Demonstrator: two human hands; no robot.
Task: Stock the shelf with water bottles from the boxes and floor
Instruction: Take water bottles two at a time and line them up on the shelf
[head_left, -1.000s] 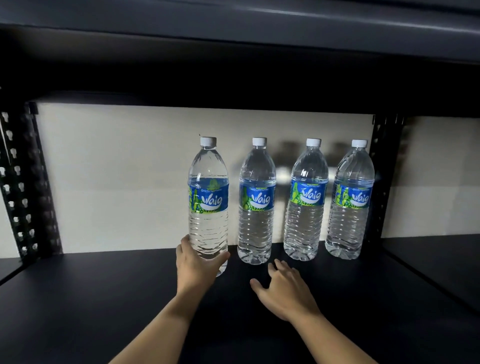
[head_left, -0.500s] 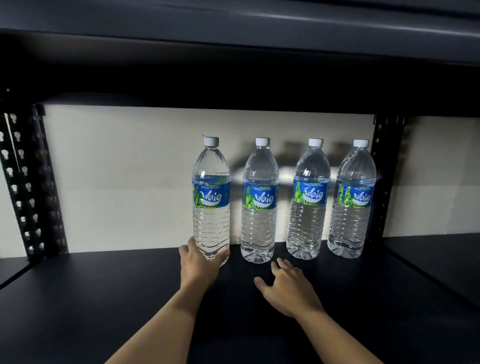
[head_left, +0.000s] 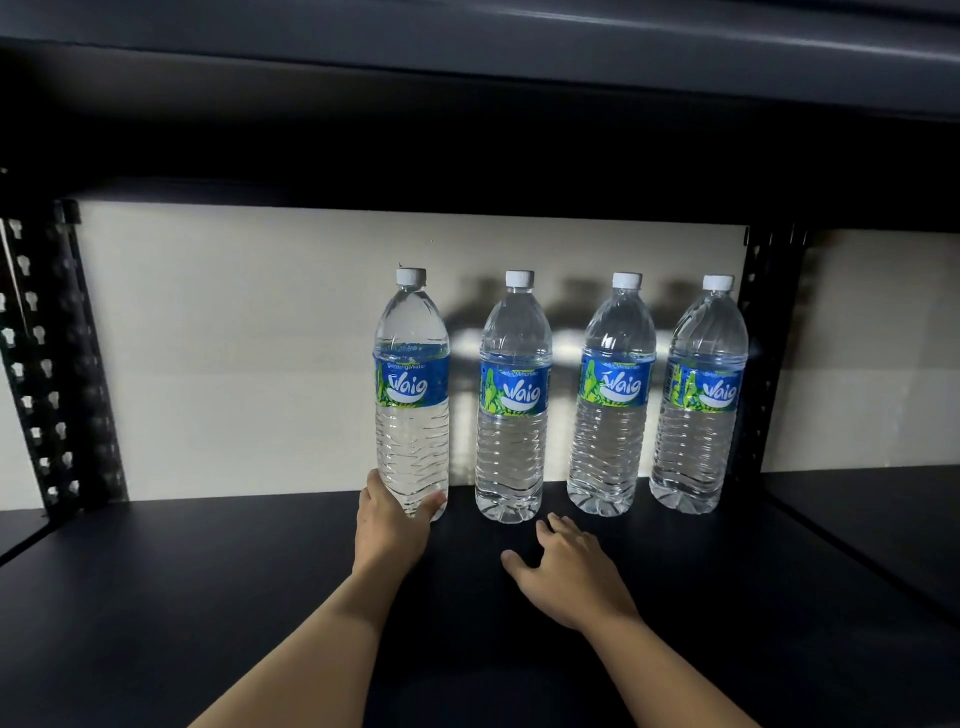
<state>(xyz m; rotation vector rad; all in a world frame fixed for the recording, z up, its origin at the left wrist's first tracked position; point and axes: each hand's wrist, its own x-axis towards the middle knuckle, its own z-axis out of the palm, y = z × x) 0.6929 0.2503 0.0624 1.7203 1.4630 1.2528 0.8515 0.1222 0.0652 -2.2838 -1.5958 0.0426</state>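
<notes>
Dark grey metal shelf board (head_left: 208, 597) fills the lower view, with another dark shelf (head_left: 467, 31) overhead and a cream back wall (head_left: 234, 338) between them. A black perforated left upright (head_left: 47, 364) and a matching right upright (head_left: 769, 338) frame the bay.

Four clear plastic water bottles with white caps and blue-green labels stand upright in a row toward the back right of the shelf board, apart from one another. They are the leftmost bottle (head_left: 412, 395), the second bottle (head_left: 513, 400), the third bottle (head_left: 610, 395) and the fourth bottle (head_left: 698, 400), the last just beside the right upright.

The left hand (head_left: 389, 525) grips the leftmost bottle at its base, fingers (head_left: 373, 488) curled round its left side and thumb pressed on the right. Whether that base is set down on the board is hidden by the hand.

The right hand (head_left: 566, 571) lies low over the shelf board just in front of the second and third bottles, fingers spread and relaxed, holding nothing. Whether it touches the board cannot be told.
</notes>
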